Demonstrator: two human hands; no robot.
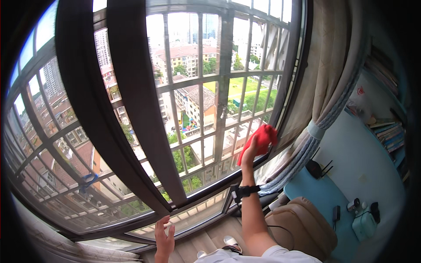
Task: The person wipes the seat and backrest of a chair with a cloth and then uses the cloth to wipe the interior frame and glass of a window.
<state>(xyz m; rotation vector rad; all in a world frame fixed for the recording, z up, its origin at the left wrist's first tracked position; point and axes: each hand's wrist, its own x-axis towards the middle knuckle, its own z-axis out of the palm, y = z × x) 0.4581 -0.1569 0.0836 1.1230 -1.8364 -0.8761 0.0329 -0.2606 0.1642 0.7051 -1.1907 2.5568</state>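
Gripping red cloth (pixel 265 139) — shelved books (pixel 389 136).

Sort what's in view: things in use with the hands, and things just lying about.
In use:
- red cloth, gripped by the right hand
- barred window, its dark frame nearest the open, empty left hand

Lying about:
- black box with two antennas
- teal case
- books
- tied-back curtain
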